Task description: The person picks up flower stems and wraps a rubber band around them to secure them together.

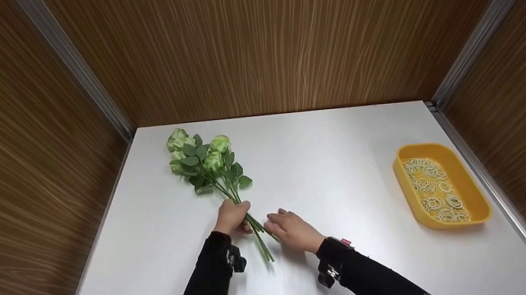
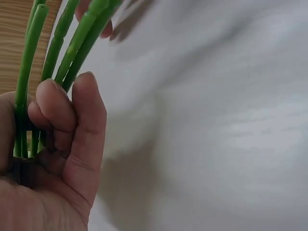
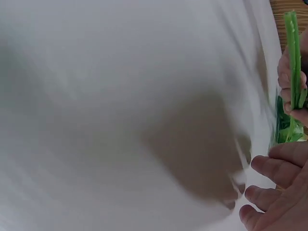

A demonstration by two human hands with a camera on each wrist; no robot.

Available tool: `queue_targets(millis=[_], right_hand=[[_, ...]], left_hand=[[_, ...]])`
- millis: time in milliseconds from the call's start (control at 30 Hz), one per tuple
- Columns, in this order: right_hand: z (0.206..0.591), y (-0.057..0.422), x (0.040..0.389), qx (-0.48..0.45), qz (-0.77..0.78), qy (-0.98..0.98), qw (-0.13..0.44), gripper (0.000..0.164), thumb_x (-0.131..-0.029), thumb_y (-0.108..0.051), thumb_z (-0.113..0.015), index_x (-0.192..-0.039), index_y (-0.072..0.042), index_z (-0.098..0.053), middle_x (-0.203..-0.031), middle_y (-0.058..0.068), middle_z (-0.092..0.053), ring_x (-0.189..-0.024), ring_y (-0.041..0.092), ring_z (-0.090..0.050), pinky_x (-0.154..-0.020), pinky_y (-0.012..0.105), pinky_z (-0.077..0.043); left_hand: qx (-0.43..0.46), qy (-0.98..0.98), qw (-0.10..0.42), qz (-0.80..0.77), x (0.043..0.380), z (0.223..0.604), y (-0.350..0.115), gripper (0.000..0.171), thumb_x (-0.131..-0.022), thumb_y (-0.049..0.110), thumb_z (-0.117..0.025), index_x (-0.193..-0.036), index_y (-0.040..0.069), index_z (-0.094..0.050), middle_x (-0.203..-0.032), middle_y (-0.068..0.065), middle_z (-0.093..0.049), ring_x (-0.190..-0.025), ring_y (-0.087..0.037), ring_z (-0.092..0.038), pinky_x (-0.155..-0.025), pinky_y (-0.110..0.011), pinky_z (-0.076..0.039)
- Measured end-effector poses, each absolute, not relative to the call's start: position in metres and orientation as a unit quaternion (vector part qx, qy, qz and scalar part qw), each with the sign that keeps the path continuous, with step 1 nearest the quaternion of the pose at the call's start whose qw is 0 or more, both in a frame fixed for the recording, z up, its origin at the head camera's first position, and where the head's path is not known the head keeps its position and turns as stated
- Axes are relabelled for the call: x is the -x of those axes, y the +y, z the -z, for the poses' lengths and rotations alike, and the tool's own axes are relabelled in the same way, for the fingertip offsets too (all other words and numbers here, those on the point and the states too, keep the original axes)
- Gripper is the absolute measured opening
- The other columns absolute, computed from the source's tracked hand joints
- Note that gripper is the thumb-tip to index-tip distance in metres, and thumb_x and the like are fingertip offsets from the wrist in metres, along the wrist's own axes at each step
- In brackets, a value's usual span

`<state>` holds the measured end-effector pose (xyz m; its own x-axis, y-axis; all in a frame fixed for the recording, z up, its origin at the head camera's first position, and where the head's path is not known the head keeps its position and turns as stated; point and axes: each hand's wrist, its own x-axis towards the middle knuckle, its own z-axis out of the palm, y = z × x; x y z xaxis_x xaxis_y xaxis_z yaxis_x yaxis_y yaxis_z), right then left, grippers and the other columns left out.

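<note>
A bunch of pale green roses [image 1: 213, 160] with dark green leaves lies slanted at the left of the white table, blooms toward the back. My left hand [image 1: 231, 216] grips the green stems [image 2: 57, 43] partway down, fingers curled round them. Below the grip the cut ends [image 1: 265, 249] fan out toward the front right. My right hand [image 1: 295, 231] is just right of the stem ends, palm down over the table, its fingers [image 3: 269, 171] loosely extended with nothing held.
A yellow tray [image 1: 472, 188] with many pale rubber bands [image 1: 425, 185] inside stands at the right of the white table [image 1: 329, 161]. Wood-grain panels [image 1: 284, 49] wall the table at the back and both sides.
</note>
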<state>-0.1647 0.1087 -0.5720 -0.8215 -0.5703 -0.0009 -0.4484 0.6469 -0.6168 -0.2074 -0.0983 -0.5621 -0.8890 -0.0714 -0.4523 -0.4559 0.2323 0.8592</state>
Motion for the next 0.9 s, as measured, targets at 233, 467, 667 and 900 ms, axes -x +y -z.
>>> queue_targets(millis=[233,467,667,900], right_hand=[[0.567,0.103,0.162,0.291,0.339,0.891,0.081,0.050,-0.111,-0.035,-0.045,-0.133,0.007,-0.062,-0.128,0.028,-0.066,-0.123,0.046,-0.061,-0.107,0.056,-0.046],[0.571,0.102,0.157,0.292,0.333,0.892,0.085,0.040,-0.109,-0.040,-0.048,-0.116,-0.009,-0.073,-0.078,-0.002,-0.067,-0.075,0.017,-0.064,-0.081,0.042,-0.050],[0.569,0.102,0.156,0.253,0.341,0.898,0.118,0.036,-0.104,-0.047,-0.056,-0.105,-0.014,-0.069,-0.064,-0.012,-0.059,-0.062,0.007,-0.053,-0.080,0.040,-0.034],[0.566,0.105,0.155,0.236,0.374,0.886,0.143,0.020,-0.099,-0.031,-0.066,-0.096,-0.012,-0.061,-0.063,-0.007,-0.059,-0.055,0.005,-0.051,-0.059,0.026,-0.043]], left_hand=[[0.167,0.749,0.133,-0.627,0.208,0.565,-0.081,0.013,-0.090,0.014,-0.053,-0.088,0.001,-0.053,-0.055,-0.004,-0.054,-0.037,-0.013,-0.056,-0.045,-0.034,-0.058],[0.156,0.760,0.091,-0.625,0.207,0.575,-0.072,0.018,-0.096,0.020,-0.051,-0.100,0.002,-0.052,-0.066,-0.007,-0.059,-0.039,-0.012,-0.055,-0.039,-0.028,-0.052],[0.147,0.736,0.074,-0.657,0.204,0.576,-0.068,0.017,-0.098,0.018,-0.048,-0.106,0.002,-0.048,-0.062,-0.005,-0.056,-0.038,-0.013,-0.053,-0.038,-0.029,-0.051],[0.150,0.719,0.058,-0.677,0.202,0.574,-0.062,0.017,-0.098,0.017,-0.046,-0.108,0.002,-0.047,-0.067,-0.006,-0.055,-0.041,-0.013,-0.055,-0.040,-0.030,-0.053]])
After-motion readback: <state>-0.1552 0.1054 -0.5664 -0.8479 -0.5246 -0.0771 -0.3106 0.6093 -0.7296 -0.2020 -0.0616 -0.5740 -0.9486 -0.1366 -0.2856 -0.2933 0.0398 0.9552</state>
